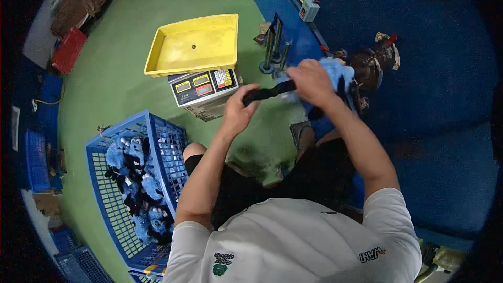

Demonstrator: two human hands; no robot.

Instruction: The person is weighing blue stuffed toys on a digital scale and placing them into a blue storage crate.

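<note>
Above the green floor (131, 73), right hand (313, 81) is clutching a blue plush toy (335, 73) (mid-stuffing, likely), left hand (238, 109) pinching its black limb (267, 93); next needs steady pull.

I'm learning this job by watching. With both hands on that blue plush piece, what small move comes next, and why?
Probably draw the black part further out with the left hand while the right hand steadies the blue plush piece: the hands grip opposite ends and the black part is stretched between them.

Blue-and-black plush toy (319, 81), stretched between hands
</note>
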